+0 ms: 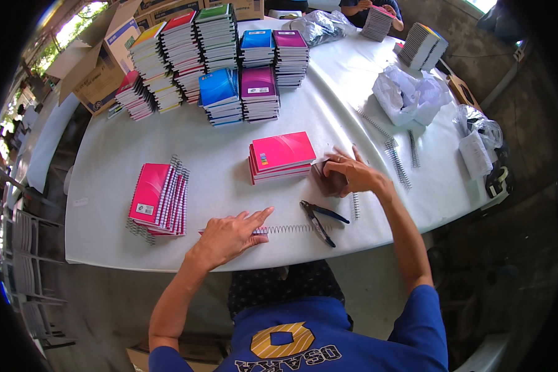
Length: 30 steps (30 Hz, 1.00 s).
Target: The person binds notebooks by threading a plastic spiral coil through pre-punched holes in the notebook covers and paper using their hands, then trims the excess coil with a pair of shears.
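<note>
Near the table's front edge, my left hand (226, 239) is closed around a thin pink notebook (261, 230), seen almost edge-on and mostly hidden by the hand. A wire coil (297, 229) stretches right from that notebook along the table. My right hand (353, 173) rests its curled fingers on a dark brown block-like thing (328, 181), whose kind I cannot make out. That thing stands beside a short stack of pink notebooks (283, 155). Between my hands lie dark-handled pliers (322, 222), jaws pointing up-left. A short coil (356, 206) lies below my right hand.
Pink spiral notebooks (158, 198) are piled at left. Tall notebook stacks (217, 43) stand at the back beside cardboard boxes (99, 74). Loose coils (398, 162), a white plastic bag (409, 93) and tape (497, 181) lie at right. Another person's hands (378, 9) hold notebooks at the far side.
</note>
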Motion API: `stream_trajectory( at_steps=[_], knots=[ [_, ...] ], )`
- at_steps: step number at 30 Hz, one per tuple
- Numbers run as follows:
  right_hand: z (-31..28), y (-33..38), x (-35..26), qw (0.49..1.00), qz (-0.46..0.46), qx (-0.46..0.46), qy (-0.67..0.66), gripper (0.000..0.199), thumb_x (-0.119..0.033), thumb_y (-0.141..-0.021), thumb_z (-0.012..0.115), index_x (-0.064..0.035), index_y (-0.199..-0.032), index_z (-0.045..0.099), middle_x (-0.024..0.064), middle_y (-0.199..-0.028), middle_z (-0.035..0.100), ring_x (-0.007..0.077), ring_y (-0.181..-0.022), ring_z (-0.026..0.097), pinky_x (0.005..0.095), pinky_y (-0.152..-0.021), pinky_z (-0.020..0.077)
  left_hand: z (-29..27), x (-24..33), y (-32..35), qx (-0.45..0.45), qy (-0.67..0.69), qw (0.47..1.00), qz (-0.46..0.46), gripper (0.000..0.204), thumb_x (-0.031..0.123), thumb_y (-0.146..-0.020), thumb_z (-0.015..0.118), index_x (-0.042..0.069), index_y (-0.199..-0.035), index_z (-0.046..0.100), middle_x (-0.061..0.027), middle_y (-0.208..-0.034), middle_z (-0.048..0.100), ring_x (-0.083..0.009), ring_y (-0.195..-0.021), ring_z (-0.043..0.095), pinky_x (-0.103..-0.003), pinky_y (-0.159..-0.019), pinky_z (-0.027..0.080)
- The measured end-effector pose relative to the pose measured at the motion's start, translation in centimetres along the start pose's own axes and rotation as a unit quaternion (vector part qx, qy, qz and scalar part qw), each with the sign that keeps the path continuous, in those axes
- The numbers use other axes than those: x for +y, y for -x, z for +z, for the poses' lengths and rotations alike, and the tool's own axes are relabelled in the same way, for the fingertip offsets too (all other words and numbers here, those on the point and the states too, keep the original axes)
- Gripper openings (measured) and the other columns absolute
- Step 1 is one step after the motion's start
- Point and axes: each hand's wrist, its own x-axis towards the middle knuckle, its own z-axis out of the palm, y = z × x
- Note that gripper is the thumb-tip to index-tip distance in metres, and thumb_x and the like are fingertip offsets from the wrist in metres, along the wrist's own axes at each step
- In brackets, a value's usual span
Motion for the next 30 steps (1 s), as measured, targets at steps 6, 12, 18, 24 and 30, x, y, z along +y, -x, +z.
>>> stream_trajectory(
  at_steps=[6,12,18,24,30],
  knots=[
    [-6.7,1.2,-2.6,0.993,0.04,-0.018,-0.108,0.048,-0.042,-0.072,0.08,-0.0222,-0.114,0.069,0.0089,-0.108,0.068,0.0249,-0.108,0.061,0.0408,-0.096,0.0442,0.5,-0.7,1.8,0.189,-0.098,0.976,-0.039,0.091,0.048,-0.077,0.072,0.013,-0.152,0.034,-0.0122,-0.105,0.069,-0.0275,-0.088,0.068,-0.037,-0.071,0.056],
    [-3.6,-4.5,-11.1,0.917,-0.23,-0.133,-0.296,0.05,-0.045,-0.091,0.065,-0.0114,-0.127,0.066,0.0136,-0.112,0.07,0.0241,-0.102,0.067,0.0364,-0.09,0.0513,1.5,-2.0,3.2,0.106,-0.048,0.99,-0.076,0.093,0.045,-0.074,0.076,0.014,-0.151,0.034,-0.0088,-0.112,0.069,-0.0246,-0.09,0.07,-0.037,-0.068,0.057],
    [-2.4,-7.0,-11.9,0.892,-0.24,-0.178,-0.339,0.051,-0.042,-0.092,0.065,-0.007,-0.129,0.064,0.0129,-0.122,0.068,0.0247,-0.109,0.064,0.0365,-0.095,0.0491,0.5,-2.6,2.1,0.121,0.025,0.986,-0.108,0.099,0.048,-0.076,0.076,0.013,-0.154,0.027,-0.0111,-0.085,0.067,-0.0277,-0.068,0.068,-0.038,-0.056,0.054],
    [-1.2,-7.3,-10.1,0.857,-0.289,-0.115,-0.41,0.054,-0.053,-0.089,0.062,-0.0151,-0.126,0.068,0.0154,-0.111,0.071,0.0269,-0.1,0.067,0.0372,-0.089,0.0504,1.4,-2.4,1.5,0.129,0.003,0.987,-0.094,0.098,0.04,-0.078,0.077,0.014,-0.156,0.024,-0.0095,-0.083,0.067,-0.0277,-0.068,0.068,-0.039,-0.057,0.055],
    [-2.2,-6.9,-10.0,0.873,-0.301,-0.105,-0.368,0.058,-0.054,-0.089,0.061,-0.0106,-0.127,0.067,0.0154,-0.104,0.071,0.026,-0.096,0.066,0.0381,-0.086,0.0514,1.8,-2.3,1.8,0.135,-0.027,0.987,-0.088,0.087,0.039,-0.08,0.075,0.012,-0.152,0.033,-0.0081,-0.08,0.066,-0.0283,-0.068,0.069,-0.04,-0.058,0.055]
  ],
)
